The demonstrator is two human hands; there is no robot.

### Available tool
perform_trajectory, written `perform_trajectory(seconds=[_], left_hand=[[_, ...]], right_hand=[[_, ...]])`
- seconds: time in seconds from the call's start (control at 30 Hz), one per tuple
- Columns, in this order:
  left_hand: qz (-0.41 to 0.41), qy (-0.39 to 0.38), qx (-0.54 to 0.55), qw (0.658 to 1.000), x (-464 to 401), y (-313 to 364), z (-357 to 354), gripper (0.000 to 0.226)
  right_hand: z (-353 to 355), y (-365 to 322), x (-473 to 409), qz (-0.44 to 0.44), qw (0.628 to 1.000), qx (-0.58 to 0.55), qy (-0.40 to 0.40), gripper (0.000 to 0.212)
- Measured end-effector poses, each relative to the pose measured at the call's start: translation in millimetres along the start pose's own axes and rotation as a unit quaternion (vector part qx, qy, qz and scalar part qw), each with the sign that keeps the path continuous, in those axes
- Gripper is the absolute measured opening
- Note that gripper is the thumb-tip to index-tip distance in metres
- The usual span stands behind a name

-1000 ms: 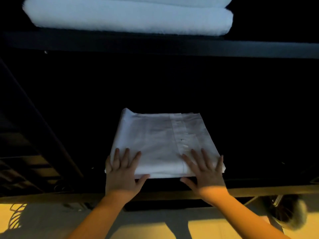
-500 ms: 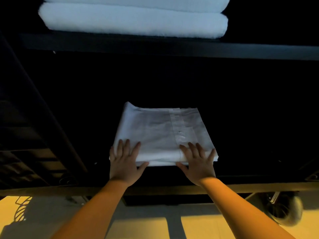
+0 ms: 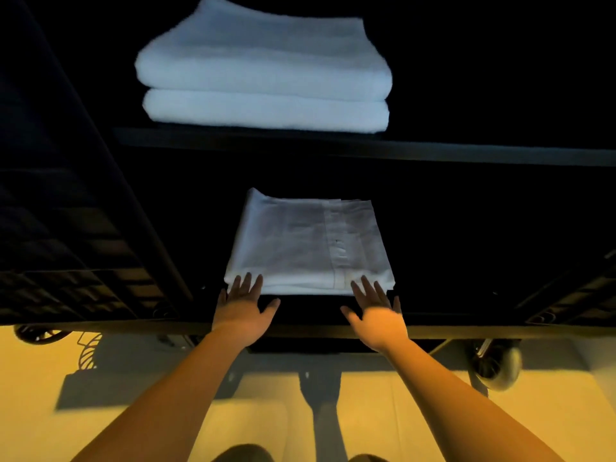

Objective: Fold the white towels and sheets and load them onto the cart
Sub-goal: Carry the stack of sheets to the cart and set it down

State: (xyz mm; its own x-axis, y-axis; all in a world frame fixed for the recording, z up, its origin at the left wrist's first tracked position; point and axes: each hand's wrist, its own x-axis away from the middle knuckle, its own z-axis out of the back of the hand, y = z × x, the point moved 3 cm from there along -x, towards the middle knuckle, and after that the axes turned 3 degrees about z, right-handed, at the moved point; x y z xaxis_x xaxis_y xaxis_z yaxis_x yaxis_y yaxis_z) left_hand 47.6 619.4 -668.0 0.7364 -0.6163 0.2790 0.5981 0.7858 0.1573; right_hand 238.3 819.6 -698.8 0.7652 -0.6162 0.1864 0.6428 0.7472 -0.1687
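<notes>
Reaching in, left hand [image 3: 240,306] and right hand [image 3: 376,311] spread flat fingers [image 3: 247,284] against the folded sheet [image 3: 308,243] on the cart's lower shelf [image 3: 466,305].

A folded sheet [image 3: 310,243] is laid flat on the lower shelf [image 3: 466,261] of the cart [image 3: 433,151]. On the upper shelf [image 3: 500,155], above and behind it, 2 folded towels [image 3: 263,78] are stacked, 1 on the other. The left hand [image 3: 241,306] is placed at the sheet's near left corner, the right hand [image 3: 376,315] at its near right corner, fingertips touching its front edge. A caster wheel [image 3: 498,368] is seen below the cart at the right, on the floor [image 3: 133,395].
</notes>
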Motion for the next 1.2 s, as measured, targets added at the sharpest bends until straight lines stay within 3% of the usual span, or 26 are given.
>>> perform_trajectory(seconds=[0.17, 0.43, 0.73, 1.0, 1.2], left_hand=[[-0.016, 0.042, 0.025, 0.999, 68.7, 6.9, 50.6, 0.070], [0.024, 0.024, 0.055, 0.998, 199.5, 8.7, 176.6, 0.067], [0.126, 0.073, 0.107, 0.984, 332.5, -14.8, 312.7, 0.062], [0.284, 0.158, 0.160, 0.932, 450.5, -40.1, 345.0, 0.058], [0.429, 0.179, 0.182, 0.867, 556.2, -63.8, 329.8, 0.059]], right_hand=[[59.6, -43.2, 49.7, 0.031, 0.998, -0.040, -0.036, 0.064], [210.2, -137.5, 148.9, 0.091, 0.990, -0.074, -0.084, 0.057], [348.8, -222.4, 231.6, 0.170, 0.978, -0.080, -0.096, 0.055], [382.0, -282.7, 299.0, 0.304, 0.947, -0.066, -0.084, 0.053], [372.1, -344.5, 366.9, 0.426, 0.897, -0.038, -0.111, 0.051]])
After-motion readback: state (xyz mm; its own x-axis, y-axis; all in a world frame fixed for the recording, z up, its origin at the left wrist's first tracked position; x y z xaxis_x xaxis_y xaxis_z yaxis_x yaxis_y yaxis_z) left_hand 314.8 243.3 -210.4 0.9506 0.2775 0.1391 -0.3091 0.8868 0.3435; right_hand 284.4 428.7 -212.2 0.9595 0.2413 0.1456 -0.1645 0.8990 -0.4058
